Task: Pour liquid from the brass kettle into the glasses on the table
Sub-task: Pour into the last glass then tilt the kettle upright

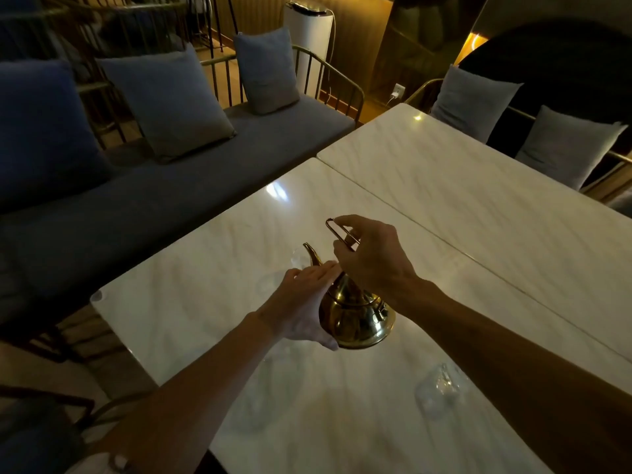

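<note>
a brass kettle [355, 316] stands near the middle of the pale marble worktop [191, 302], its curved spout [313, 255] pointing away toward the far left. the right hand [371, 258] is above the kettle, thumb and fingers pinched closed around the thin wire handle [340, 234], which stands upright over the lid. the left hand [302, 307] lies flat and open against the kettle's left side, fingers stretched up along the neck and thumb down by the base, pressing on the body rather than curling round it. a clear glass [439, 388] sits on the worktop close to the camera, to the right and partly under the right forearm. faint, blurred clear glass shapes [299, 260] show just beyond the spout, too dim to make out well. a second marble worktop [478, 186] butts against the first on the far right. a grey cushioned bench [171, 186] with pillows [167, 100] runs along the left.
</note>
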Demonstrator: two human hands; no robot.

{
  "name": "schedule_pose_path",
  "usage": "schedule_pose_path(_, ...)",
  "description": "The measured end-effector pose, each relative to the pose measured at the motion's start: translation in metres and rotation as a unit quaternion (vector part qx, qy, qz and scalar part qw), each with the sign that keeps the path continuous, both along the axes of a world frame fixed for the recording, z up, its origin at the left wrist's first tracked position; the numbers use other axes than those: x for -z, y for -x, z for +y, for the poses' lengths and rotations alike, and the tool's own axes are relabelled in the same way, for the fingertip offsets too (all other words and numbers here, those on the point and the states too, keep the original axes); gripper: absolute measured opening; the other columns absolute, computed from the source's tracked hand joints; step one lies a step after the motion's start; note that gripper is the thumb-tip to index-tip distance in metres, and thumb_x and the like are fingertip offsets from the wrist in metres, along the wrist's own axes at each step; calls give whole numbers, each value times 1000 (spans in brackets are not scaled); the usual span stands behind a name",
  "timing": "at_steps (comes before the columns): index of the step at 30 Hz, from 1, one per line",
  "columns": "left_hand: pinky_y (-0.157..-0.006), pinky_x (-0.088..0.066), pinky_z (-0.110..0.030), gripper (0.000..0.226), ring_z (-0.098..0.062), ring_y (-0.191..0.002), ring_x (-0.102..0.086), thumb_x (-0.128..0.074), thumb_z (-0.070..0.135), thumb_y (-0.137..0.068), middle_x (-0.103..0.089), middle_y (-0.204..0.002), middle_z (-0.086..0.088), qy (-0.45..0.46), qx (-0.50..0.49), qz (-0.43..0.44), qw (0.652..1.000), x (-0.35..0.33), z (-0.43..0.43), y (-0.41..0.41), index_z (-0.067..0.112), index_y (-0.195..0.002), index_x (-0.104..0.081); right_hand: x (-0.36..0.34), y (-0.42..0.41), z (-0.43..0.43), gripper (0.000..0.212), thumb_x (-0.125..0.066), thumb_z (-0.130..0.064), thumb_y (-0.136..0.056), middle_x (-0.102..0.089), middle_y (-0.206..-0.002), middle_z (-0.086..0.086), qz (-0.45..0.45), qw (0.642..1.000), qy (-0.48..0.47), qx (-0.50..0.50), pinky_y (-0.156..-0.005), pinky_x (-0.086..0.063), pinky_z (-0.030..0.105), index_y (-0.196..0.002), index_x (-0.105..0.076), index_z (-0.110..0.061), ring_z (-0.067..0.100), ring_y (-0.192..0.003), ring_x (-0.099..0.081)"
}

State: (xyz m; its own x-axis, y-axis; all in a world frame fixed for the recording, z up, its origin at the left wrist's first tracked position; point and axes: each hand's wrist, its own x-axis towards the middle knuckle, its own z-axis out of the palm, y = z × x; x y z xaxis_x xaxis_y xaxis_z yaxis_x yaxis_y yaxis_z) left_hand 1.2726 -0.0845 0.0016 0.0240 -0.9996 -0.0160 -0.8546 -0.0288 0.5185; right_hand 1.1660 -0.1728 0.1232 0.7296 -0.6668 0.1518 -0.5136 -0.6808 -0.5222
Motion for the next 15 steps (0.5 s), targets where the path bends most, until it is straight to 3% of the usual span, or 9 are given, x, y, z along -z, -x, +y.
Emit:
schedule_pose_path(9, -109, -36, -43, 117, -16, -125, -48, -82, 75, -47, -48, -138, 10, 15, -68, 31, 997, 0, 69, 52, 31, -141, -29, 2, 30, 54, 38, -55, -17, -96, -69, -107, 11, 44, 988, 73, -130, -74, -52, 26, -134, -55, -14, 24, -91, -68)
schedule_pose_path(15, -106, -39, -47, 117, -13, -120, -51, -82, 77, -44, -51, -133, 13, -2, -94, 62, 994, 12, 104, 75, 31, -140, -32, 7, 36, 74, 30, -50, -18, -99, -68, -100, 10, 136, 966, 114, -190, -62, -44, 21, -126, -60, -10, 20, -75, -64)
